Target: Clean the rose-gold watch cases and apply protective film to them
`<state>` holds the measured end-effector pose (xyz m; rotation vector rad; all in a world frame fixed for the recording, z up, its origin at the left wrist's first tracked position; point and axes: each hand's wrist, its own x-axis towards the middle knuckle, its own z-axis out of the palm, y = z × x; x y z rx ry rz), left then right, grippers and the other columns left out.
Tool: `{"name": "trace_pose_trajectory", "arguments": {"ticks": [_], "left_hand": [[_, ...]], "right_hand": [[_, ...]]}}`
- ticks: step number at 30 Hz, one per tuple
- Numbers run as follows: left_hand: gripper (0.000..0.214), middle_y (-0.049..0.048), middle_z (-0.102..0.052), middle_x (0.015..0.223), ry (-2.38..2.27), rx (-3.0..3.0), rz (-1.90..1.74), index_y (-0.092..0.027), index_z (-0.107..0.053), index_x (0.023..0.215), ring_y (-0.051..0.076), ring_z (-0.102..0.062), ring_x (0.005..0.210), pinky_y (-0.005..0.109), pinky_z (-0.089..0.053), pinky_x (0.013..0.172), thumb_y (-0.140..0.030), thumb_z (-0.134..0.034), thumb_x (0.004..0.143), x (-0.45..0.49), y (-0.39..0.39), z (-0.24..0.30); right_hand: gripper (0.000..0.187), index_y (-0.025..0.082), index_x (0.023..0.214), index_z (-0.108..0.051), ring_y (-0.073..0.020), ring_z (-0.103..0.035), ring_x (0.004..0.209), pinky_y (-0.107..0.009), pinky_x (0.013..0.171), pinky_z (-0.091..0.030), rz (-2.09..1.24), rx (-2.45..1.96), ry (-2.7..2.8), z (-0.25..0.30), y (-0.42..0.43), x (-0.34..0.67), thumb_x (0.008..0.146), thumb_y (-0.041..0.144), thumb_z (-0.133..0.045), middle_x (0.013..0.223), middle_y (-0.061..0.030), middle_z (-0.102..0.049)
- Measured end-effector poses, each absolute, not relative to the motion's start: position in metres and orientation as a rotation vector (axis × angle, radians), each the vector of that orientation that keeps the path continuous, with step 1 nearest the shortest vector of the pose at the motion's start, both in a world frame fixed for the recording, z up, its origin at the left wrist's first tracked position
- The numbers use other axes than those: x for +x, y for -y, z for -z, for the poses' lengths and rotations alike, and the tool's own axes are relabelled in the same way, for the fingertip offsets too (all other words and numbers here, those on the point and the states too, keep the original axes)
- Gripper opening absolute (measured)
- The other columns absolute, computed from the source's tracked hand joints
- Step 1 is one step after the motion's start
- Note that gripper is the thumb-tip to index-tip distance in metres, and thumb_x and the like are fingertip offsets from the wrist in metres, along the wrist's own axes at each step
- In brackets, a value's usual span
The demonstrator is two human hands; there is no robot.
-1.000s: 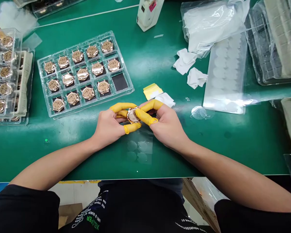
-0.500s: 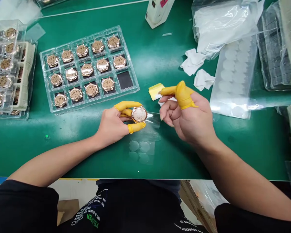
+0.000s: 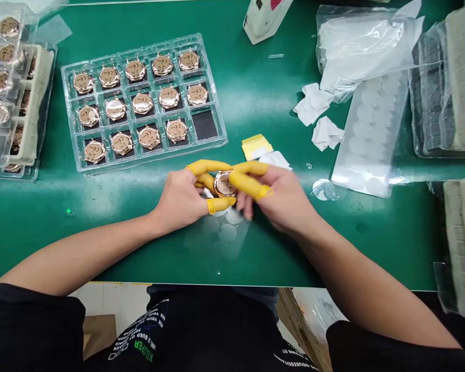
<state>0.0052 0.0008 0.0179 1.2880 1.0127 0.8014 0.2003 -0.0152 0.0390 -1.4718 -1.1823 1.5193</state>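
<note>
My left hand [image 3: 178,195] wears yellow finger cots and grips a rose-gold watch case [image 3: 222,182] by its edge, back side facing up. Over the right side of the case, the cot-covered thumb and forefinger of my right hand [image 3: 284,194] come together. Whether a thin film or anything else sits between them is hidden, and its lower fingers are blurred. Below the watch lies a clear sheet with round stickers [image 3: 228,232]. A yellow sticky pad [image 3: 256,145] and a white cloth piece [image 3: 275,159] lie just beyond my right hand.
A clear tray [image 3: 222,133] of watch cases, one compartment without a watch, stands at back left. More stacked trays [image 3: 34,108] are far left. Crumpled white cloths [image 3: 313,103], a bagged white stack [image 3: 356,46], a sticker sheet [image 3: 370,139] and tray stacks [image 3: 430,93] are at right.
My right hand has moved left and down from beside the yellow pad to the watch case. My left hand still holds the case. The camera view has shifted slightly.
</note>
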Motion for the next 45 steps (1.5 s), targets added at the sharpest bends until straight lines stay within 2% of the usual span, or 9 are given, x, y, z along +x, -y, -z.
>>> {"name": "trace_pose_trajectory", "arguments": {"ticks": [4, 7, 13, 15, 21, 28, 35, 40, 45], "left_hand": [[0.054, 0.0020, -0.081, 0.088, -0.981, 1.218, -0.775, -0.018, -0.078, 0.117, 0.016, -0.078, 0.080, 0.031, -0.071, 0.083, -0.024, -0.093, 0.065, 0.007, 0.000, -0.019], [0.055, 0.0010, -0.080, 0.085, -0.985, 1.214, -0.758, -0.019, -0.078, 0.117, 0.015, -0.076, 0.075, 0.029, -0.071, 0.079, -0.023, -0.094, 0.064, 0.007, -0.001, -0.019], [0.055, 0.0014, -0.079, 0.085, -0.994, 1.224, -0.766, -0.018, -0.078, 0.117, 0.015, -0.076, 0.075, 0.028, -0.070, 0.078, -0.023, -0.094, 0.064, 0.006, -0.002, -0.020], [0.056, 0.0013, -0.080, 0.085, -0.990, 1.222, -0.766, -0.018, -0.078, 0.117, 0.015, -0.077, 0.076, 0.028, -0.070, 0.079, -0.022, -0.094, 0.064, 0.006, -0.002, -0.019], [0.055, 0.0024, -0.083, 0.097, -0.920, 1.175, -0.788, -0.019, -0.075, 0.120, 0.018, -0.082, 0.089, 0.031, -0.071, 0.089, -0.022, -0.093, 0.067, 0.006, -0.001, -0.011], [0.053, 0.0022, -0.082, 0.099, -0.959, 1.224, -0.775, -0.019, -0.075, 0.122, 0.018, -0.081, 0.088, 0.031, -0.070, 0.089, -0.021, -0.090, 0.070, 0.005, 0.000, -0.011], [0.056, 0.0019, -0.081, 0.091, -1.008, 1.244, -0.756, -0.019, -0.077, 0.123, 0.017, -0.079, 0.083, 0.031, -0.070, 0.084, -0.021, -0.091, 0.069, 0.005, 0.000, -0.015], [0.054, 0.0021, -0.081, 0.091, -1.005, 1.182, -0.778, -0.017, -0.077, 0.119, 0.016, -0.080, 0.082, 0.031, -0.070, 0.084, -0.021, -0.091, 0.067, 0.007, 0.000, -0.015], [0.054, 0.0036, -0.082, 0.095, -1.006, 1.145, -0.801, -0.016, -0.077, 0.119, 0.018, -0.080, 0.087, 0.032, -0.071, 0.086, -0.020, -0.091, 0.067, 0.007, 0.001, -0.015]], "right_hand": [[0.039, 0.026, 0.122, -0.073, -0.0299, -0.067, 0.100, -0.048, 0.085, -0.056, -0.593, -1.548, 1.682, -0.029, -0.012, 0.234, 0.092, 0.050, -0.077, 0.111, -0.0115, -0.070], [0.043, 0.024, 0.128, -0.072, -0.0389, -0.060, 0.120, -0.058, 0.101, -0.048, -0.392, -1.562, 2.037, -0.015, -0.035, 0.253, 0.088, 0.038, -0.081, 0.125, -0.0152, -0.067], [0.013, 0.022, 0.096, -0.076, -0.0221, -0.062, 0.082, -0.039, 0.067, -0.047, -0.249, -1.420, 2.134, -0.028, -0.036, 0.263, 0.086, 0.015, -0.071, 0.094, -0.0114, -0.067], [0.018, 0.026, 0.095, -0.073, -0.0181, -0.060, 0.076, -0.037, 0.064, -0.044, -0.202, -1.263, 2.112, -0.041, -0.024, 0.256, 0.093, 0.011, -0.063, 0.089, -0.0080, -0.067], [0.040, 0.028, 0.095, -0.067, -0.0192, -0.055, 0.081, -0.036, 0.066, -0.045, 0.167, -0.843, 2.104, -0.039, -0.006, 0.220, 0.087, -0.009, -0.055, 0.079, -0.0011, -0.067], [0.029, 0.026, 0.085, -0.062, -0.0187, -0.048, 0.074, -0.037, 0.061, -0.036, 0.347, -0.958, 1.979, -0.021, -0.004, 0.199, 0.088, -0.003, -0.060, 0.073, -0.0024, -0.057], [0.031, 0.027, 0.102, -0.071, -0.0207, -0.050, 0.075, -0.036, 0.063, -0.037, 0.291, -1.060, 1.851, -0.021, 0.003, 0.207, 0.088, 0.000, -0.064, 0.070, -0.0036, -0.053], [0.037, 0.026, 0.101, -0.069, -0.0193, -0.048, 0.075, -0.038, 0.063, -0.038, 0.229, -0.893, 1.991, -0.021, 0.012, 0.206, 0.086, -0.006, -0.058, 0.074, -0.0023, -0.064], [0.037, 0.026, 0.096, -0.063, -0.0178, -0.040, 0.067, -0.039, 0.059, -0.031, 0.296, -0.948, 2.059, -0.025, 0.024, 0.196, 0.081, -0.007, -0.054, 0.070, 0.0005, -0.061]]}}
